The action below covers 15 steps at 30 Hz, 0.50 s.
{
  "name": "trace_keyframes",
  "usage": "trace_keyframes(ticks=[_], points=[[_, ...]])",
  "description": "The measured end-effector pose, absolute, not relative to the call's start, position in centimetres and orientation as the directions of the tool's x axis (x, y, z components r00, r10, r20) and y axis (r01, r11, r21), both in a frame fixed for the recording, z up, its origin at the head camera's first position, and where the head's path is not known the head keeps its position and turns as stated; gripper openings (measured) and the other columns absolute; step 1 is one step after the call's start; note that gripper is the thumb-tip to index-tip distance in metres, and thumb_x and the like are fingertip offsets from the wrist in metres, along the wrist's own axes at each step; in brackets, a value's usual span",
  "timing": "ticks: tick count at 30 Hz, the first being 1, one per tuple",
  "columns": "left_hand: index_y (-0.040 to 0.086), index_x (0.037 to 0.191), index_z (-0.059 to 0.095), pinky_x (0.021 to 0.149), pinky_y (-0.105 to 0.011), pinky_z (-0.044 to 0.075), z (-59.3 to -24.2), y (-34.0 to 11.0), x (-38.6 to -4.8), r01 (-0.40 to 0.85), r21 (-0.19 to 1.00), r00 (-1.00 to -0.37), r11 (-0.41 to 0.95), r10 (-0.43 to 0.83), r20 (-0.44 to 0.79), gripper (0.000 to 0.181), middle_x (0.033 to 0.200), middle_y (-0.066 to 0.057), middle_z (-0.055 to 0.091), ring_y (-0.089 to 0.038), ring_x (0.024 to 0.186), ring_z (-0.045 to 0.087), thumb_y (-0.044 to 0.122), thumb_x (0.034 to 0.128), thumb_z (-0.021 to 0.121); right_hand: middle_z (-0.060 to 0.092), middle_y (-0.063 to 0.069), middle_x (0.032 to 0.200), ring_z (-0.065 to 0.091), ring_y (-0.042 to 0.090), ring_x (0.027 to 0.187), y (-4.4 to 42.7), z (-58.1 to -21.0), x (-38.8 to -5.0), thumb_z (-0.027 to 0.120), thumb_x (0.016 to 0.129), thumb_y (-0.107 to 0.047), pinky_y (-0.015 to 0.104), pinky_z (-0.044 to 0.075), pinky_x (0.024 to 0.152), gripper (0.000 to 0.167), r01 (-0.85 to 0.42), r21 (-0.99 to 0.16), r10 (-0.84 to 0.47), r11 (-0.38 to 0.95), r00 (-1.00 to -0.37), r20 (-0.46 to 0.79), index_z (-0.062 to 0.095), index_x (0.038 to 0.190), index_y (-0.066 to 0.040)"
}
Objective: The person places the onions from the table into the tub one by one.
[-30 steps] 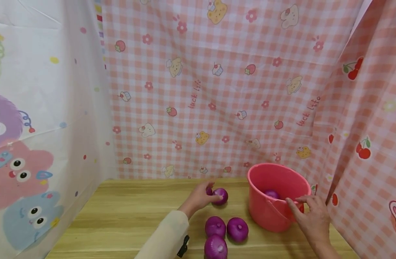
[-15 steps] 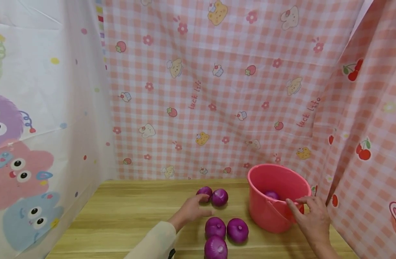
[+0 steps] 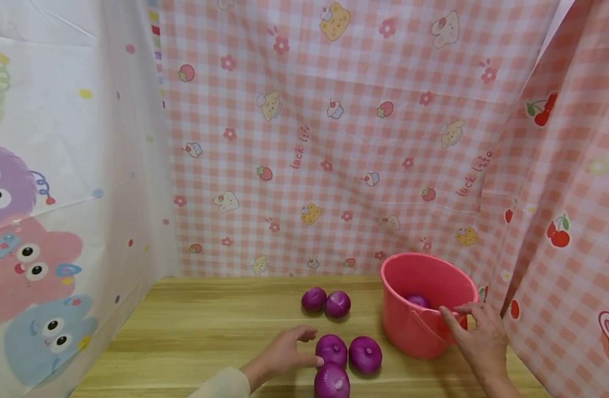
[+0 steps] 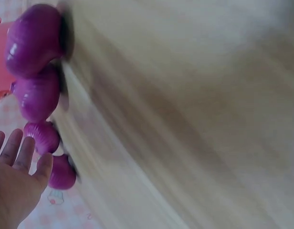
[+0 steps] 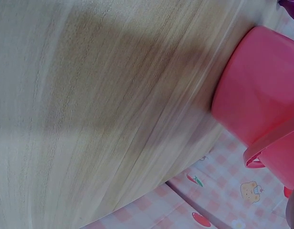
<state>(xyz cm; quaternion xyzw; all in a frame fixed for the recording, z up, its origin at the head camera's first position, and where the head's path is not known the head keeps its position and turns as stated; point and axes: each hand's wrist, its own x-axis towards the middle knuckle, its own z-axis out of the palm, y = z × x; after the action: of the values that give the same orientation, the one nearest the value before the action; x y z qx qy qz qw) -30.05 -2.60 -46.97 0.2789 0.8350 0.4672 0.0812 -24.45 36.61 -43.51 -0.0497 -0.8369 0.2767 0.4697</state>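
Note:
My left hand (image 3: 284, 354) is beside the front group of purple onions, left of one onion (image 3: 331, 349). Its fingers are relaxed and hold nothing; the thumb tip is close to the onions, and I cannot tell if it touches. A second onion (image 3: 365, 355) lies to the right and a third onion (image 3: 332, 381) nearer the front. In the left wrist view the left hand (image 4: 18, 183) is spread, with onions beyond it. My right hand (image 3: 481, 340) grips the rim of a pink bucket (image 3: 414, 331). Inside the bucket lies an onion (image 3: 418, 300).
Farther back on the wooden table (image 3: 210, 320), two onions sit side by side, a left onion (image 3: 314, 299) and a right onion (image 3: 338, 304). A pink checked cloth (image 3: 294, 193) hangs behind the table, and a white printed sheet (image 3: 120, 221) hangs at the left.
My left hand has left the two back onions and come toward me, down to the front group. The right hand has stayed on the bucket's rim.

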Motion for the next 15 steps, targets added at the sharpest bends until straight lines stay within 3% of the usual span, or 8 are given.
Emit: trace_keyframes(ticks=[5,15], points=[[0.005,0.132,0.060,0.100,-0.058,0.043,-47.4,-3.0,-29.0,0.420,0.822,-0.808,0.385,0.570,0.146,0.062,0.126,-0.011,0.063,-0.031,0.118,0.056,0.029,0.0798,0.084,0.061,0.012,0.091,0.052,0.028,0.093,36.5,-43.5,-24.4,0.088,0.074,-0.019,0.042,0.040,0.079,0.026,-0.167,-0.521,0.354,0.837,-0.561,0.749,0.070,0.085,-0.004],[0.012,0.130,0.061,0.098,-0.048,0.047,-48.7,-3.2,-27.6,0.462,0.790,-0.762,0.403,0.636,0.121,0.061,0.122,0.002,0.060,-0.027,0.116,0.055,0.034,0.0776,0.085,0.060,0.012,0.090,0.052,0.028,0.093,36.5,-43.5,-24.4,0.089,0.074,-0.017,0.037,0.038,0.080,0.026,-0.165,-0.524,0.360,0.836,-0.555,0.750,0.070,0.084,-0.003]])
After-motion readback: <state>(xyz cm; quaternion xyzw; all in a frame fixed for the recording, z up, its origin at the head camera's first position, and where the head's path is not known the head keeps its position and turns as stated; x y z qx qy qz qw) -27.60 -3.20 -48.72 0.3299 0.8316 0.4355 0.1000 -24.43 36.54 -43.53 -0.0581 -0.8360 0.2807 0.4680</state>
